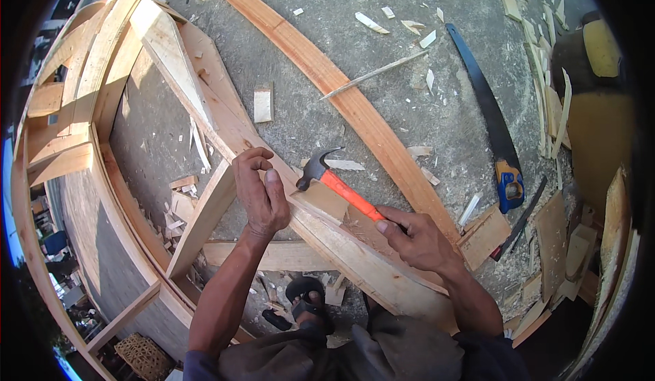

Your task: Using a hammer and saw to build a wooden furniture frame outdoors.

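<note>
My right hand (413,236) is wrapped round the end of a claw hammer's orange handle. The claw hammer (349,193) points up and left, its dark head close above a long pale wooden beam (300,220). A small thin thing, perhaps a nail, shows by the hammer's face, too small to be sure. To the left of the hammer head, my left hand (260,193) is raised over the beam with its fingers loosely bent and the thumb apart from them. Nothing shows between those fingers. A crosspiece (202,218) meets the beam below this hand.
A curved wooden frame (95,135) fills the left side. Beyond the beam lies a long reddish plank (327,80) on the concrete floor. A handsaw (488,108) lies at the right, near offcuts (484,234). A woven basket (143,356) sits lower left. Wood chips litter the floor.
</note>
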`<state>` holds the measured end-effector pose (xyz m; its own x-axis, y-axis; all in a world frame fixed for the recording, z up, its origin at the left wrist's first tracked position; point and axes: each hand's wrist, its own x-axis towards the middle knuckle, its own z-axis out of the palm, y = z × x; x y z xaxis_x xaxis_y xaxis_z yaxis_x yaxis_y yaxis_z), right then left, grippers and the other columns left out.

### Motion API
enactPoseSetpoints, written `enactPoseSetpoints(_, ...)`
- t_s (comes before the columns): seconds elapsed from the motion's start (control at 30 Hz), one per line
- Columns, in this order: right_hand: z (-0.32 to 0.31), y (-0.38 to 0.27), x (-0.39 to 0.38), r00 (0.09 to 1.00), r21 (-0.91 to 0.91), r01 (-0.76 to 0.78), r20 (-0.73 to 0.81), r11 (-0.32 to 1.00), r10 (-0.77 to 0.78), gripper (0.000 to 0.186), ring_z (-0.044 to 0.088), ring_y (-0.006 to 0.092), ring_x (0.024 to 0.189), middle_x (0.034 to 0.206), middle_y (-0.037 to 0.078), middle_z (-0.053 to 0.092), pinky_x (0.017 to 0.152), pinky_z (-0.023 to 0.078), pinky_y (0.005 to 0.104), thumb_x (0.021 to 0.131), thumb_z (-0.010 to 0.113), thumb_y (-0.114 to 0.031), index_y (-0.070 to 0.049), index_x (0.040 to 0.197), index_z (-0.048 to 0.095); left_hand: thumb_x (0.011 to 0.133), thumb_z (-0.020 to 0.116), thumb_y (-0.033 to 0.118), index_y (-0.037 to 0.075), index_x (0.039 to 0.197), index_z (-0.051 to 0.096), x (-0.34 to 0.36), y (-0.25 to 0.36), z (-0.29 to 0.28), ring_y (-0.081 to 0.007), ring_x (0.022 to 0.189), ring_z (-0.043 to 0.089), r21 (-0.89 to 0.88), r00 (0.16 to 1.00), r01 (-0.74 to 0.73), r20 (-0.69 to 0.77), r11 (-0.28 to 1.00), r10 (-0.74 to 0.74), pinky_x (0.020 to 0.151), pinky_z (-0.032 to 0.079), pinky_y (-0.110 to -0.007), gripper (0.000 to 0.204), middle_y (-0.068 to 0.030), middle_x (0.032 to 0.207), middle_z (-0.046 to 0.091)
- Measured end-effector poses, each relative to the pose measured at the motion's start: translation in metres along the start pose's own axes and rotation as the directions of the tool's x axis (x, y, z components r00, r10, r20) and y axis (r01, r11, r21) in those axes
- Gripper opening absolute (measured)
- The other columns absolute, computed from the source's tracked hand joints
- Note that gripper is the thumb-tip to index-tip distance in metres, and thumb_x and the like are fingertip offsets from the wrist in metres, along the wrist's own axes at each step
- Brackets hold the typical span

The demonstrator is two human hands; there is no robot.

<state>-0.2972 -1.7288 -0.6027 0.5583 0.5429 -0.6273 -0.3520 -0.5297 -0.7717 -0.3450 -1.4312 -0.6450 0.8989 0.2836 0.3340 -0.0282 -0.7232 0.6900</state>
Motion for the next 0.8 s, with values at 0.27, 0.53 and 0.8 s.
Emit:
enactPoseSetpoints(0.27,-0.069,-0.1,0.097,0.997,-0.143,-0.002,0.082,0.99,0.014,0.044,0.045,0.0069,0.047,0.061,-0.004,0.047,0.041,0.038,0.0299,0.107,0.057,-0.032,-0.007,0.143,0.063,0.103,0.043,0.015,-0.001,0.118,0.039,-0.011,-0.008,0.007,-0.0299,0.126,0.04,0.035,0.997,0.007,-0.075,0.999,-0.005,0.113,0.031,-0.048,0.022,-0.022,0.132,0.04)
enactPoseSetpoints(0.53,-0.081,-0.166,0.134,0.92,-0.632,0.162,0.374,0.758,0.116,0.042,0.047,0.0133,0.045,0.057,0.0,0.049,0.043,0.038,0.0337,0.104,0.057,-0.032,-0.008,0.136,0.069,0.102,0.048,0.013,0.0,0.118,0.04,-0.013,-0.01,0.006,-0.0358,0.124,0.042,-0.013,0.994,-0.025,-0.104,1.0,0.024,0.11,0.032,-0.051,0.022,-0.0257,0.13,0.041)
enactPoseSetpoints(0.8,-0.076,-0.171,0.135,0.917,-0.631,0.211,0.392,0.747,0.072,0.043,0.049,0.0156,0.043,0.055,0.002,0.05,0.041,0.04,0.0351,0.104,0.057,-0.031,-0.007,0.138,0.067,0.103,0.048,0.016,0.0,0.117,0.04,-0.015,-0.008,0.006,-0.0351,0.123,0.041,0.017,0.993,-0.017,-0.114,1.0,0.019,0.11,0.031,-0.051,0.023,-0.0262,0.129,0.041)
